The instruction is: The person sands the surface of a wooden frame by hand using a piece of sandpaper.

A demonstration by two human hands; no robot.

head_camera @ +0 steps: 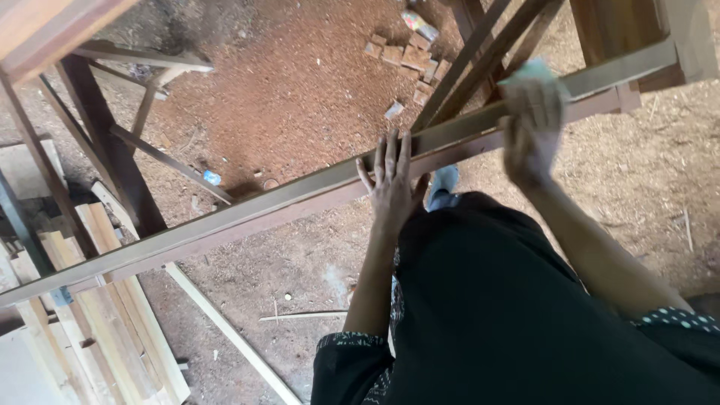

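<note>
Across the sawdust floor (pixel 300 97) runs one long wooden rail (pixel 225 217), slanting up to the right. One left hand (pixel 391 184) lies flat, fingers spread, steadying it; one right hand (pixel 531 131) grips a pale sanding pad (pixel 534 73) pressed on top. I'd say even strokes along the grain suit best.

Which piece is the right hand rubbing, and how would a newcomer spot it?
A long wooden rail crosses the view from lower left to upper right, above the sawdust floor. The left hand rests flat on its middle, and the right hand presses a pale pad on it further up. Unlike the planks stacked lower left, it is raised.
</note>
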